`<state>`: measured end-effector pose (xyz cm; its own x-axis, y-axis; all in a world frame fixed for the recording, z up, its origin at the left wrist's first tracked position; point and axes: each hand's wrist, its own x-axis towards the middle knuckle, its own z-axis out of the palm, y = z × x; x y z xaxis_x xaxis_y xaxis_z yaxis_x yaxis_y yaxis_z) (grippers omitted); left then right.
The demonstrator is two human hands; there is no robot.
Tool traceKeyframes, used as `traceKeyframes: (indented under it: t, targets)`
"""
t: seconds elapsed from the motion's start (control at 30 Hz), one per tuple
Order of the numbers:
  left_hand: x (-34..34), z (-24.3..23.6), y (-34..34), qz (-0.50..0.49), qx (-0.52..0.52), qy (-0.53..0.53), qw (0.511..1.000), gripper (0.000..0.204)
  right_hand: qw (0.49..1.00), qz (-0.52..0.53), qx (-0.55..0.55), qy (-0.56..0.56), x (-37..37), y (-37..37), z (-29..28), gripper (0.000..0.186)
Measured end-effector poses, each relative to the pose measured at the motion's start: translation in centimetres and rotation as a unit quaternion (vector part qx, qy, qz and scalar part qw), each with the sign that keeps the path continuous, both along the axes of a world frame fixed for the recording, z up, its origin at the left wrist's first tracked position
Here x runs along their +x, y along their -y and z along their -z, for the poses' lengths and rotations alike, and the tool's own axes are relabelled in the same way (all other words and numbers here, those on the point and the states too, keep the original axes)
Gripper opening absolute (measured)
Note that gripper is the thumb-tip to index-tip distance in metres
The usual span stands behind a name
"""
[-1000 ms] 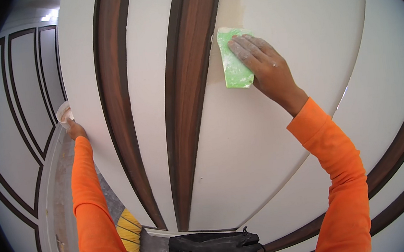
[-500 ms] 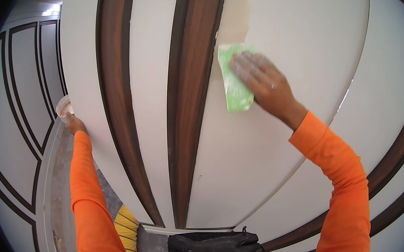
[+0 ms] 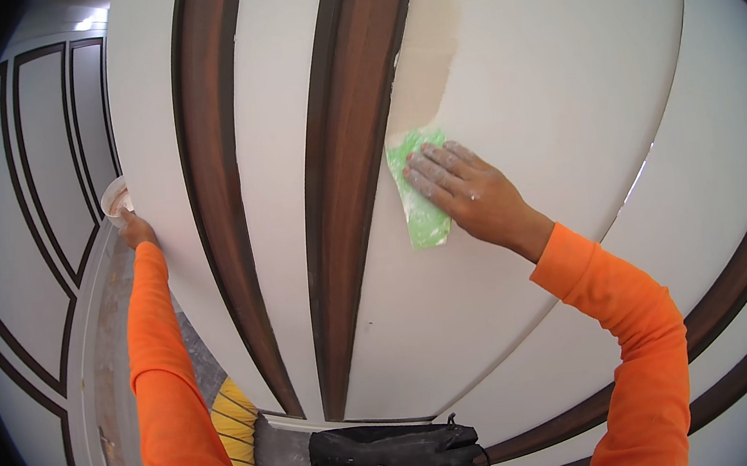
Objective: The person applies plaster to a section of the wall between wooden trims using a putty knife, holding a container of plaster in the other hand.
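Observation:
My right hand, its fingers dusted white, presses a flat green putty spreader against the white wall panel. White filler smears the spreader's face. Its left edge lies close beside a dark brown wooden strip. Above the spreader, a beige band of damp-looking coating runs along the strip. Off to the left, my left hand grips a white plastic tub by its side. Some pinkish-white stuff shows inside the tub, whose right part is hidden behind the panel's edge.
A second brown strip stands left of the first. Dark-framed panels line the far left wall. Low down lie a yellow ribbed bundle and grey floor. A black bag hangs at my front.
My right hand and the putty spreader have slid down and slightly left along the brown strip. The beige band now reaches lower. My left hand and the tub have hardly moved.

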<state>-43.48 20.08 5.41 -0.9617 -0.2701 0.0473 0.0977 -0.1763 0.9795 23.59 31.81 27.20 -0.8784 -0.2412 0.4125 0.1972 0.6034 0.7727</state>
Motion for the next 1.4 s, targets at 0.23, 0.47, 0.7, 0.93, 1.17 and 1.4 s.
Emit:
traceKeyframes:
  t: [0.23,0.47,0.7,0.93,1.17,1.4]
  targets:
    - [-1.3,0.4,-0.3,0.013,0.016,-0.003,1.000,0.089,0.985,-0.069,0.033,-0.153,0.2,-0.1,-7.8,0.054]
    - [0.1,0.4,-0.4,0.015,0.012,-0.008,1.000,0.086,0.977,-0.075,0.034,-0.195,-1.6,-1.6,-13.1,0.054]
    - [1.9,-0.2,-0.8,-0.004,-0.017,-0.016,1.000,0.088,0.993,-0.054,0.009,-0.107,-0.5,-1.9,-4.7,0.052]
    - [-0.4,0.7,-1.5,0.006,0.017,-0.020,1.000,0.091,0.992,-0.069,-0.104,-0.003,0.7,0.1,3.3,0.051]
    - [-2.1,0.9,-1.2,-0.014,0.002,-0.028,0.999,0.091,0.953,-0.149,-0.048,-0.261,0.2,-0.7,-15.0,0.042]
    - [1.3,0.0,-0.7,0.004,0.022,-0.025,0.999,0.088,0.972,-0.097,-0.075,-0.201,0.5,-2.1,-14.1,0.051]
